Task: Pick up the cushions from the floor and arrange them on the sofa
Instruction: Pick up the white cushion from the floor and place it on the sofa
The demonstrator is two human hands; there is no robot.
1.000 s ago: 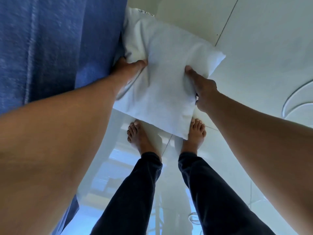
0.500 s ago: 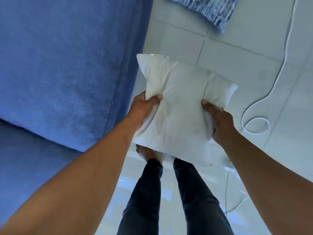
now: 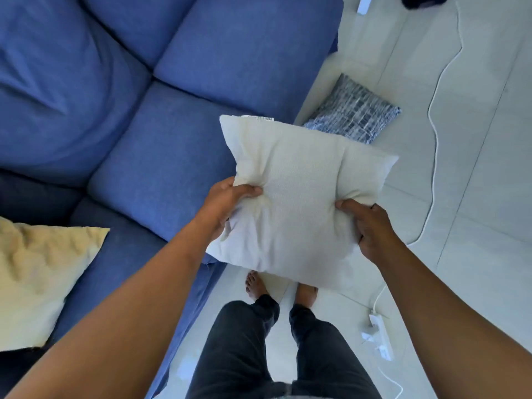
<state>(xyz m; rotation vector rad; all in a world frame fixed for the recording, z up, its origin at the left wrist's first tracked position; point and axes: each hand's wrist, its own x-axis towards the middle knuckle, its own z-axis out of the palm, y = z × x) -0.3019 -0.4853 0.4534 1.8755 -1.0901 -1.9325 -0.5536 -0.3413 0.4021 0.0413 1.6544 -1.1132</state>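
A plain white cushion [image 3: 299, 191] hangs in the air in front of me, over the sofa's front edge and the floor. My left hand [image 3: 227, 203] pinches its left side and my right hand [image 3: 371, 228] grips its right side. The blue sofa [image 3: 161, 116] fills the left and top of the view. A pale yellow cushion [image 3: 37, 277] lies on the sofa seat at the lower left. A blue-and-white patterned cushion [image 3: 357, 110] lies on the tiled floor beside the sofa, partly hidden behind the white one.
A white cable [image 3: 434, 133] snakes across the pale tiled floor on the right. A white power strip [image 3: 380, 332] lies near my right foot. My bare feet stand close to the sofa's front. A dark object [image 3: 423, 1] sits at the top right edge.
I have lifted the white cushion off the floor and raised it toward the sofa. My view has risen, so the sofa seats, the yellow cushion and the patterned cushion have come into sight.
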